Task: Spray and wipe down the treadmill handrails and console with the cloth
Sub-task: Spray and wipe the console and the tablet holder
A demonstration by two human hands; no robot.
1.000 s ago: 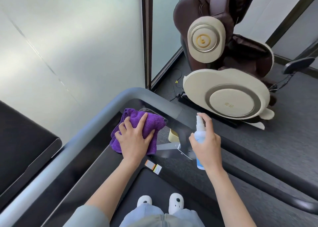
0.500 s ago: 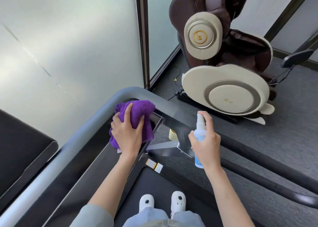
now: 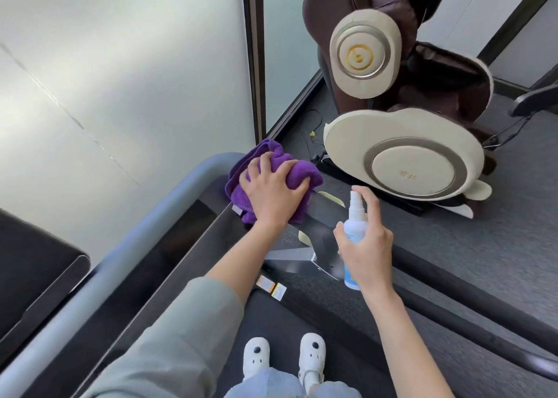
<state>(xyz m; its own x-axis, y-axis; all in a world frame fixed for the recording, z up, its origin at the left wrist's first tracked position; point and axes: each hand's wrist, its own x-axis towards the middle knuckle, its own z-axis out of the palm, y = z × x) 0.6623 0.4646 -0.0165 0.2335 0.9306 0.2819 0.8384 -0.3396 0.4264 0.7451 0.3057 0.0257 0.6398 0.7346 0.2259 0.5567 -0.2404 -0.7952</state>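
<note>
My left hand (image 3: 271,192) grips a bunched purple cloth (image 3: 302,174) and presses it on the far right corner of the treadmill's dark console (image 3: 181,234), where the grey handrail (image 3: 145,240) bends. My right hand (image 3: 367,246) holds a small white and blue spray bottle (image 3: 354,219) upright, just right of the cloth, with the forefinger over its nozzle. The right handrail (image 3: 468,292) runs dark below that hand.
A brown and cream massage chair (image 3: 401,144) stands close beyond the treadmill on grey carpet. Frosted glass panels (image 3: 120,65) fill the left. A black padded bench (image 3: 33,271) sits at the left edge. My white shoes (image 3: 283,355) stand on the belt.
My left hand has slid the cloth up and to the right along the console to its far corner and bunched it. The right hand keeps the bottle in about the same place.
</note>
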